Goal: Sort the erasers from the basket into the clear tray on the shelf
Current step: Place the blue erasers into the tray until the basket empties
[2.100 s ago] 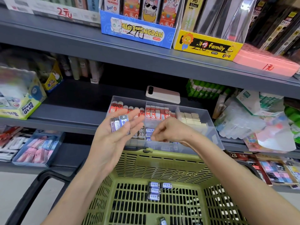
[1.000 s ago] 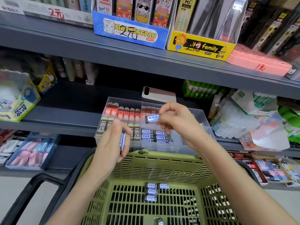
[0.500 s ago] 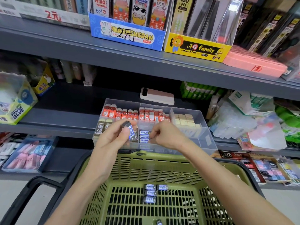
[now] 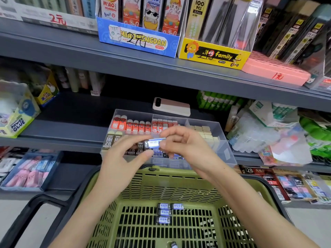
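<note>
Olive-green basket (image 4: 161,183) sits just below the shelf's (image 4: 62,140) front edge, so each transfer is short; more erasers (image 4: 163,213) lie on its floor. Left hand (image 4: 123,158) hovers released, fingers loose, beside the blue-banded eraser (image 4: 155,143). The right hand (image 4: 182,144) pinches that eraser above the clear tray's (image 4: 227,151) front edge, probably to square it. The tray's front-right corner looks unfilled.

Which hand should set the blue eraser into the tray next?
Right. The right hand pinches the blue eraser directly above the matching row in the clear tray; the left hand only reaches its other end, grip unclear.
</note>
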`<state>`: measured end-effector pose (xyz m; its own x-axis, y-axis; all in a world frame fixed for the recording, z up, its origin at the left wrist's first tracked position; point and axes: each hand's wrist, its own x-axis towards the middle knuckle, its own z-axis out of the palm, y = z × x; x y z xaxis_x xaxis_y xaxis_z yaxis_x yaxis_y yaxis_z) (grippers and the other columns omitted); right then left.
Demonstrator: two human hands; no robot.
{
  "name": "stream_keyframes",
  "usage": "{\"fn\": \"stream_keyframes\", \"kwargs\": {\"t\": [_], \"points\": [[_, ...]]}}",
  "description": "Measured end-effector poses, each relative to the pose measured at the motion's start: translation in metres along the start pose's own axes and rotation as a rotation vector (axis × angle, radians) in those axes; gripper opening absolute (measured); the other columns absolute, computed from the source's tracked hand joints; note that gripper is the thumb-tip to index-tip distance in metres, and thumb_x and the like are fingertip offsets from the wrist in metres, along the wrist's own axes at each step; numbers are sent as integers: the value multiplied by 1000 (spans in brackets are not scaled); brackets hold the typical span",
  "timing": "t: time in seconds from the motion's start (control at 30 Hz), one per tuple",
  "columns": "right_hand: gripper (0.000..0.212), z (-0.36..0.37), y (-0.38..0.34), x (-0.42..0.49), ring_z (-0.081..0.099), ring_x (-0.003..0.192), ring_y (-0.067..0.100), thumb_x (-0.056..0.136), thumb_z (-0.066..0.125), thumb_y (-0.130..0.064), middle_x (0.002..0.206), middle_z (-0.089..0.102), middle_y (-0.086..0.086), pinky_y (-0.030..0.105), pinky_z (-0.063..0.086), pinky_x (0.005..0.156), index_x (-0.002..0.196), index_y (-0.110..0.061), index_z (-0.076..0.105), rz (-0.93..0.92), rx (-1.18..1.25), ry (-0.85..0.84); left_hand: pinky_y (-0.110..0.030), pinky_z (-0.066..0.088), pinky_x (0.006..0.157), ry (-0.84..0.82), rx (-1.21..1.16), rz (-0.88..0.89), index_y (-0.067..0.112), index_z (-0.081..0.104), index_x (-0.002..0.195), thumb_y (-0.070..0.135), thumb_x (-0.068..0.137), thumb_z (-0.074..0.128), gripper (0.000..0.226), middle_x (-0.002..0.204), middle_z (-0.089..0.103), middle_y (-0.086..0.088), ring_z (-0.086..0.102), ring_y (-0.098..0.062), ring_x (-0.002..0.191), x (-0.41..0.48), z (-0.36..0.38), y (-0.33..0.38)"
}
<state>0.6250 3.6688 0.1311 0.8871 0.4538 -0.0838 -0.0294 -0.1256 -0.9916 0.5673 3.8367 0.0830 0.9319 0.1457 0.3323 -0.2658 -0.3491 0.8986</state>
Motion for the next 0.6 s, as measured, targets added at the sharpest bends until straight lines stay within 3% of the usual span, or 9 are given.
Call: {"fn": "stream_keyframes", "kwargs": {"t": [0.03, 0.1, 0.23, 0.3, 0.4, 0.47, 0.6], "points": [[17, -5, 1, 4, 51, 56, 16, 80, 68, 0, 66, 65, 4, 21, 44, 52, 86, -15, 62, 16, -15, 81, -21, 34, 101, -2, 186, 59, 46, 59, 116, 55, 81, 60, 35, 120, 58, 30, 49, 2, 117, 1, -1, -3], [17, -14, 7, 13, 48, 49, 12, 79, 71, -5, 62, 62, 5, 26, 41, 52, 81, -15, 58, 52, -179, 244, -32, 28, 106, -14, 494, 191, 31, 57, 127, 57, 86, 48, 50, 130, 54, 17, 46, -9, 125, 3, 1, -12], [10, -10, 27, 28, 51, 50, -1, 78, 74, -10, 41, 50, -14, 26, 42, 63, 77, -10, 64, 67, -585, 250, -48, 22, 112, -101, 801, 228, 15, 57, 131, 54, 90, 35, 60, 136, 55, -8, 45, -28, 131, 2, 4, -23], [9, -4, 32, 33, 60, 65, 11, 81, 71, -15, 47, 50, -15, 28, 38, 81, 79, -9, 65, 49, -687, 247, -50, 21, 111, -123, 882, 244, 15, 57, 131, 54, 92, 33, 61, 135, 55, -11, 45, -31, 131, 1, 5, -27], [14, -1, 33, 37, 60, 76, 20, 86, 63, -19, 62, 55, -4, 34, 35, 94, 74, -13, 63, 41, -896, 222, -52, 22, 110, -133, 933, 256, 14, 58, 130, 53, 92, 34, 60, 135, 56, -12, 46, -32, 131, 2, 6, -29], [20, 0, 34, 38, 58, 75, 19, 89, 59, -20, 70, 60, -1, 39, 37, 95, 70, -13, 59, 46, -1029, 188, -54, 24, 110, -141, 948, 264, 15, 59, 129, 52, 92, 35, 57, 135, 56, -10, 46, -31, 131, 3, 6, -29], [20, 2, 34, 40, 63, 83, 18, 87, 62, -24, 81, 69, 4, 38, 38, 95, 78, -8, 68, 109, -1055, 175, -55, 27, 109, -126, 948, 294, 18, 62, 125, 51, 91, 37, 53, 132, 59, -8, 48, -31, 129, 3, 7, -29]]}}
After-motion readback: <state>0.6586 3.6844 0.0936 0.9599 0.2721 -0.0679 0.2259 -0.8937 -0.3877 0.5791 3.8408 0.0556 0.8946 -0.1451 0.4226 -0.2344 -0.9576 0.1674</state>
